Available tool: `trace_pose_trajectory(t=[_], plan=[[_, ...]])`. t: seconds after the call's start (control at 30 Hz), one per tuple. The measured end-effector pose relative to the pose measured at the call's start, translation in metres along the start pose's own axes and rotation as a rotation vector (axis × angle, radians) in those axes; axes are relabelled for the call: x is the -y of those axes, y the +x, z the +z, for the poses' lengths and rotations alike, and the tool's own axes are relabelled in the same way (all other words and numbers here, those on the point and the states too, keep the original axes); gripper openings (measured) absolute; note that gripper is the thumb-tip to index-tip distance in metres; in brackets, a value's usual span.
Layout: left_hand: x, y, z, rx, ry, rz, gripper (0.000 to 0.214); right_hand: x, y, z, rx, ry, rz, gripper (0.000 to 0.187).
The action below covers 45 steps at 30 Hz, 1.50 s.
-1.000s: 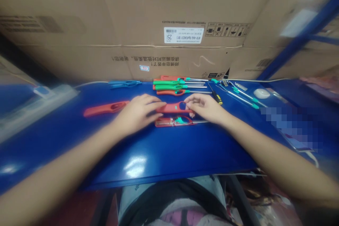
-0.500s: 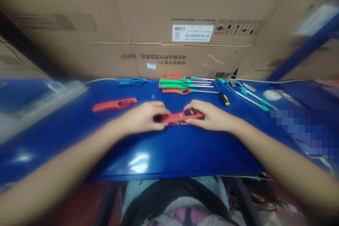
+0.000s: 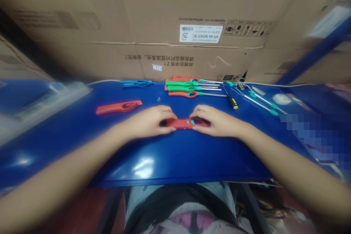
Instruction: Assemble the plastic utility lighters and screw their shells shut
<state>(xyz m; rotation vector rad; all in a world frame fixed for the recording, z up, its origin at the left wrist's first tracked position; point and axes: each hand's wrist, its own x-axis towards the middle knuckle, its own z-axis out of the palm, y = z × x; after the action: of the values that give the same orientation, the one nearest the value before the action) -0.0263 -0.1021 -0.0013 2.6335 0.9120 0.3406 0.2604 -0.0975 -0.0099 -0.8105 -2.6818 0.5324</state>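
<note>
On the left, the left hand (image 3: 157, 121) pinches one end of the red casing (image 3: 181, 123) between thumb and fingers. The casing's top half sat tilted half a second ago, with inner parts showing along the near edge; now it lies level and that gap has all but gone, with a teal part (image 3: 193, 121) visible in the opening. The two halves seem nearly mated, though whether they are fully seated is unclear. On the right, the right hand (image 3: 215, 121) pinches the other end and hides its tip. The casing rests low over the bench (image 3: 170, 164), whose blue surface is glossy.

Left of the casing lies a loose red shell (image 3: 119, 107), long, smooth moulded plastic with an oval opening. Behind and left of it are slim blue shells (image 3: 136, 83). Directly behind it, red, green and orange lighters (image 3: 181, 89) lie side by side, with thin shiny metal tubes. Behind and right is a screwdriver (image 3: 233, 102) with a ribbed-looking black-and-yellow handle; farther right, slender metal rods (image 3: 256, 102) with teal plastic ends, then a white rounded object (image 3: 282, 98), smooth and domed. Matte brown cardboard (image 3: 109, 33) stands upright behind everything.
</note>
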Motion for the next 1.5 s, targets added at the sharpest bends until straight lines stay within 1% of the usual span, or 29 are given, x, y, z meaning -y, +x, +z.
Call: trace_pose_trajectory(t=[0.27,0.47,0.8,1.0,1.2,1.33,1.5], plan=[[0.002,0.0,0.001,-0.031,0.031,0.024,0.033,0.002,-0.001,-0.002,0.005,-0.007,0.018,0.03],[-0.001,0.0,0.0,-0.027,0.062,0.024,0.033,0.002,-0.001,-0.002,0.003,0.003,0.018,0.028],[0.001,0.0,0.001,-0.025,0.086,0.034,0.032,0.001,-0.002,-0.002,0.005,-0.008,0.021,0.029],[-0.004,0.003,0.009,-0.026,0.07,0.005,0.029,0.004,0.0,-0.001,0.016,-0.015,0.062,0.031],[-0.011,0.005,0.012,-0.008,0.183,0.014,0.026,0.001,-0.001,0.0,-0.026,-0.079,0.024,0.035],[-0.008,0.005,0.012,-0.01,0.215,0.04,0.024,0.001,-0.002,-0.002,-0.035,-0.097,-0.004,0.027],[-0.004,0.006,0.015,-0.024,0.185,0.047,0.033,0.003,-0.002,-0.004,-0.046,-0.099,-0.01,0.018]])
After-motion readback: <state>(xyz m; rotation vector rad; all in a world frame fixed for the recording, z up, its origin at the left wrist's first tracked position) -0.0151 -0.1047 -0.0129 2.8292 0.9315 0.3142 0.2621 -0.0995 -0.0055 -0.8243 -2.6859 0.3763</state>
